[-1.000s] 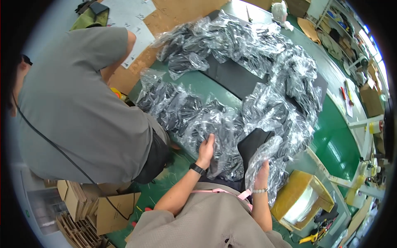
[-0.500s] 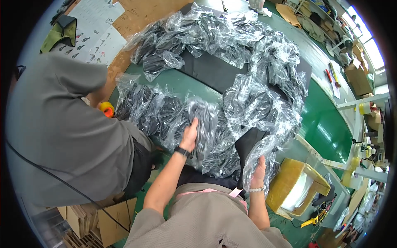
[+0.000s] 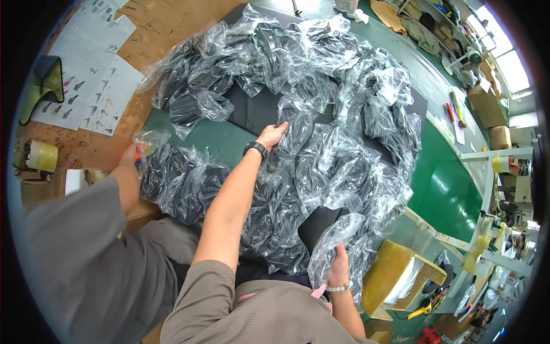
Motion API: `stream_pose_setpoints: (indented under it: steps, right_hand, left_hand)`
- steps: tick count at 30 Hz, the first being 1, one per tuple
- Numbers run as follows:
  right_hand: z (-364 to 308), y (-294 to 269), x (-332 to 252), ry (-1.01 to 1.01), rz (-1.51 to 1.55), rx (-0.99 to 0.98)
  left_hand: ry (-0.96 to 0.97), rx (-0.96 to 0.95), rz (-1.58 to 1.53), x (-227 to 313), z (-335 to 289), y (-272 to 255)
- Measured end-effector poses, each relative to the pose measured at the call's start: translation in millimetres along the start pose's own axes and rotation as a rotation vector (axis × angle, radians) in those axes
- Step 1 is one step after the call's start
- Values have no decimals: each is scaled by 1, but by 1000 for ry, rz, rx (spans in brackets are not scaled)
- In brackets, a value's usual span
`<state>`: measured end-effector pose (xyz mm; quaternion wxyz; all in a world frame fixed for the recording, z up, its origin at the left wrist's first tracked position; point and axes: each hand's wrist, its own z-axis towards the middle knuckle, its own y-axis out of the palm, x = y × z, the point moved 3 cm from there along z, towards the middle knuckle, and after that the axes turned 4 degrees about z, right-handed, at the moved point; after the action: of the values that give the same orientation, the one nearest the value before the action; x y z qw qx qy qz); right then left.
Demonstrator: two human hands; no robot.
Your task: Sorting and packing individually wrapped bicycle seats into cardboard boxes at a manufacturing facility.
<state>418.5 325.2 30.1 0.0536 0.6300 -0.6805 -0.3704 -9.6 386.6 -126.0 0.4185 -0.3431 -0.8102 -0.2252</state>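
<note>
My right hand (image 3: 339, 268) grips a clear plastic bag (image 3: 327, 247) at its side. A black bicycle saddle (image 3: 318, 228) shows at the bag's mouth, its wide end bare and its narrow end toward me. My left hand (image 3: 271, 136) reaches forward over the heap and is closed on a bagged saddle (image 3: 293, 127), thumb on top and the other fingers mostly hidden. Around both hands lies a big heap of bagged black pieces (image 3: 344, 155), curving from the near left round the right to the far side.
Close on my left, a co-worker in a grey shirt (image 3: 80, 252) has a hand (image 3: 129, 163) at the heap's left end. Printed sheets (image 3: 86, 86) lie on brown board at the far left. A yellow taped box (image 3: 392, 275) stands at right; pliers (image 3: 450, 112) lie on the bench beyond.
My left hand has moved forward with the bagged saddle, to the heap's middle. My right hand and its saddle have shifted slightly left and nearer. The co-worker has leaned back toward the left.
</note>
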Motion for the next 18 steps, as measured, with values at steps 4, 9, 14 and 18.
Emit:
stream_pose_setpoints:
  steps: [4, 9, 14, 18]
  right_hand:
    - [12, 18, -1, -74, -50, 126]
    - [22, 37, -18, -150, -182, 25]
    - [17, 53, -6, -162, -198, -112]
    - [5, 33, 15, -64, -149, -81]
  left_hand:
    - [44, 206, 463, 7, 3, 4]
    - [440, 470, 507, 44, -103, 31]
    - [227, -282, -272, 9, -280, 71]
    - [92, -131, -318, -26, -339, 73]
